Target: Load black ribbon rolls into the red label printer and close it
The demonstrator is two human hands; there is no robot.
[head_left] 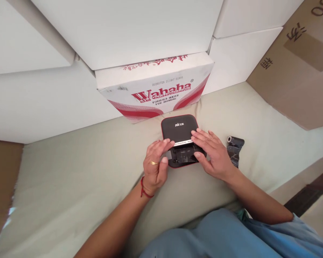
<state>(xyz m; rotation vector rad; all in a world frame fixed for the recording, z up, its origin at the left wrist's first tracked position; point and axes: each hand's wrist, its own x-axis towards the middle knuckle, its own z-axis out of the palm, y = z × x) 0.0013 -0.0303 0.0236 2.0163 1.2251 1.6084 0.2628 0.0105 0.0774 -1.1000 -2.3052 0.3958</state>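
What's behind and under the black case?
Behind the black case: a strip of pale green cloth, then the Wahaha carton. Underneath, the case covers its own footprint, so that can't be seen; the cloth shows around it.

And here's the pale green sheet (91, 168), spread wide and creasing softly towards the near side. Centre stage on it, a black, red-edged device (179, 129), lying flat! Off to its right, a small roll of dark film (236, 142), tail trailing loose across the cloth. Along the back, the Wahaha water carton (164, 80) stands just behind the device, with a brown cardboard box (290, 86) at far right.
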